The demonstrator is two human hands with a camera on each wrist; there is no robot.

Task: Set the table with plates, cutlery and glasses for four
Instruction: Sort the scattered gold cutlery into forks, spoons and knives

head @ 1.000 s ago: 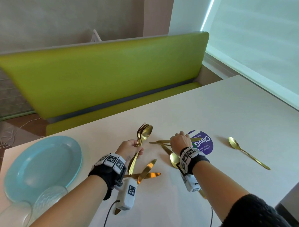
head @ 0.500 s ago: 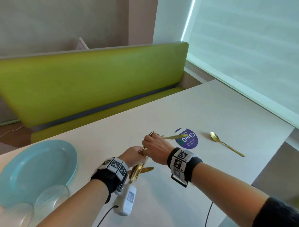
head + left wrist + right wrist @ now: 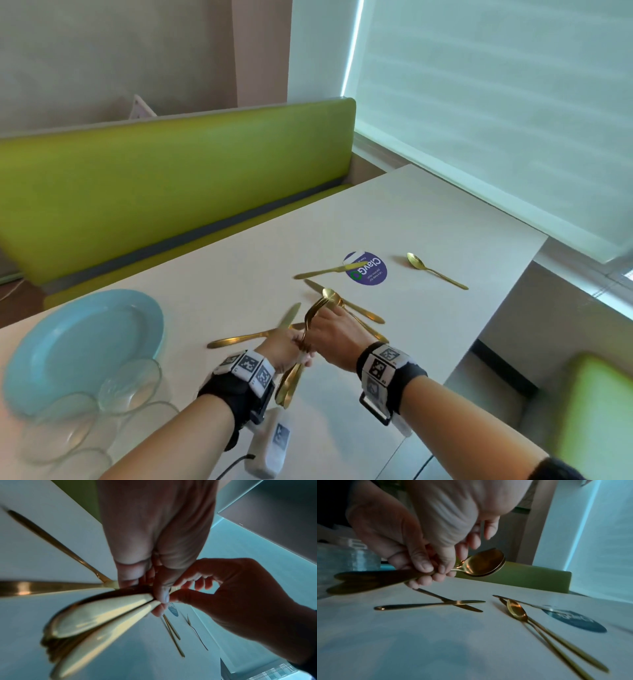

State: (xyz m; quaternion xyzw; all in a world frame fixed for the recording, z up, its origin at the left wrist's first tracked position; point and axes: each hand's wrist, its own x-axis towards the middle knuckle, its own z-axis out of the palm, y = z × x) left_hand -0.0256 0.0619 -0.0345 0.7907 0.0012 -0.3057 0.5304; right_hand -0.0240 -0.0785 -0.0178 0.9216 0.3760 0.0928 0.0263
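Note:
My left hand (image 3: 284, 349) grips a bundle of gold forks and spoons (image 3: 310, 329) by the handles, just above the white table (image 3: 428, 219). The bundle's wide handle ends (image 3: 96, 618) fan toward my wrist. My right hand (image 3: 337, 337) reaches in from the right and pinches the bundle (image 3: 481, 563) near the necks, beside my left thumb. Two gold knives (image 3: 260, 337) lie crossed left of my hands. Another knife (image 3: 325, 271) rests partly on a purple sticker (image 3: 366, 269). A spoon (image 3: 516, 609) lies under my right wrist, a lone spoon (image 3: 433, 270) farther right.
A light blue plate (image 3: 68, 342) sits at the table's left end with clear glasses (image 3: 130, 383) in front of it. A green bench (image 3: 171, 192) runs along the far side. The table's right edge drops off near a window with a blind.
My right hand left the cutlery lying on the table and came over to the bundle in my left hand. The bundle has tipped lower, toward the table.

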